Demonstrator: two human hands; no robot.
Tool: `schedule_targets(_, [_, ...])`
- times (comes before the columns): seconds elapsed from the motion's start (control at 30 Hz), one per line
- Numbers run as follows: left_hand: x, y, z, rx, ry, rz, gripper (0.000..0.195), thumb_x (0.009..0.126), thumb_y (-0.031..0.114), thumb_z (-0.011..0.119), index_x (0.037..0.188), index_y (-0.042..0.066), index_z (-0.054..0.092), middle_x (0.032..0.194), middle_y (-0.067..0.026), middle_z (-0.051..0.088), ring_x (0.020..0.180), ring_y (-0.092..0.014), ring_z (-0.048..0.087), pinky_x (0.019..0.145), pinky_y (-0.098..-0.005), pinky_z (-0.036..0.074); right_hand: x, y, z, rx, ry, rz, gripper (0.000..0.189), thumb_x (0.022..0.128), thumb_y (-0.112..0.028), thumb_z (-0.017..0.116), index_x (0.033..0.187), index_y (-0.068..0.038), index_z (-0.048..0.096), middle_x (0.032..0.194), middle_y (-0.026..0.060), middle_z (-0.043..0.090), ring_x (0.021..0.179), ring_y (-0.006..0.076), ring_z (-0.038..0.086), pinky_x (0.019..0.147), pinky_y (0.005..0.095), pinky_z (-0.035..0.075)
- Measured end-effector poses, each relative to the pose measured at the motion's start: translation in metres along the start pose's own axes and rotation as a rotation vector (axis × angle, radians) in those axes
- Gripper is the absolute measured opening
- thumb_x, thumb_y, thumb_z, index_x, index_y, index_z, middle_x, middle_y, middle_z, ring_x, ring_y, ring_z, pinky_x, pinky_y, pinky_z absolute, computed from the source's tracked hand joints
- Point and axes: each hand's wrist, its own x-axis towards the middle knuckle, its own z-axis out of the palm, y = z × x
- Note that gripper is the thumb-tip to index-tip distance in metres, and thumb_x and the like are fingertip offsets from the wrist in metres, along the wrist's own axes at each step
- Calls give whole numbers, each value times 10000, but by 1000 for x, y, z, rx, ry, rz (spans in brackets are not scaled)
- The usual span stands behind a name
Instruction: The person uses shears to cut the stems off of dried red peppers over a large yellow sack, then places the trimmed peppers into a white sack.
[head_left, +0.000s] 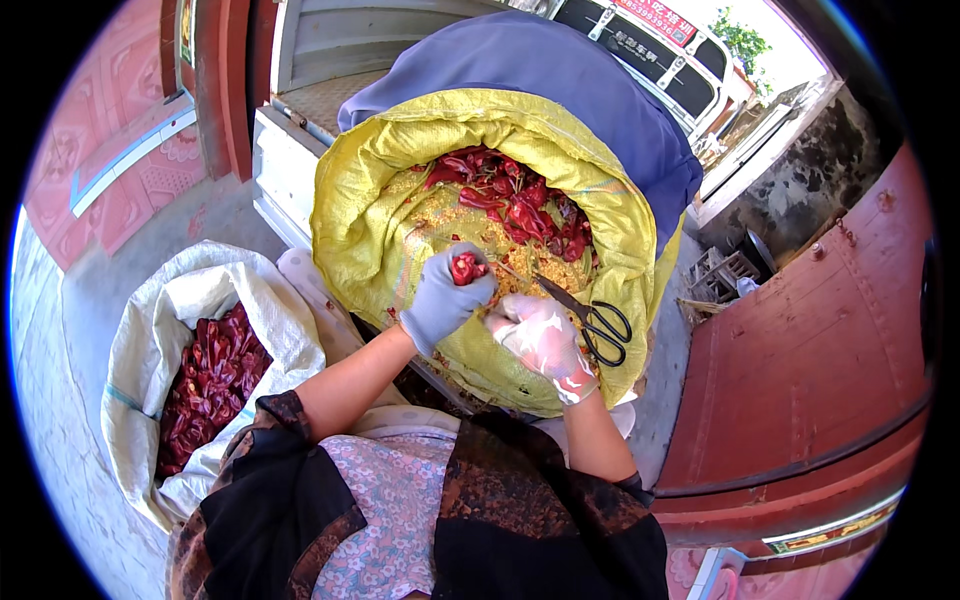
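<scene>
In a grey glove, my left hand (452, 294) is closed around a dried red chili pepper (466, 268), whose end shows above the fist. My right hand (536, 334), in a pink and white glove, is close beside it with fingers curled. What its fingertips hold, if anything, is hidden. Black-handled scissors (596, 319) lie just beyond my right hand, blades pointing away to the left. Both hands are over a wide yellow woven sack (375, 255) with its rim rolled back. Inside it are dried red chilies (517, 199) and scattered yellow seeds (566, 270).
To the left stands a white woven sack (289, 322) full of dried chilies (214, 382). A blue cloth (517, 60) bulges behind the yellow sack, near an open truck bed (322, 97). A red metal gate (810, 360) borders the right, with a small wooden stool (720, 274) beyond.
</scene>
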Motion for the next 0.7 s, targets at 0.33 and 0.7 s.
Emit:
schedule_targets(0.33, [1,16,-21,-702,-179,-294,198,814,53,510,1007,16,531,644,-68,509,548,-126,463,494,-243,369,0,25,-3,-57,-87,9,238,815,-280,617,937,-80,661,856,152,644,804,300,620,732,349,480])
schedule_targets(0.7, [2,10,-38,-803,-139,-453,107,803,50,553,905,53,520,783,-88,565,621,-156,544,514,-253,459,132,122,17,-232,417,186,382,735,-332,690,1018,-78,652,951,122,641,932,300,603,825,354,472])
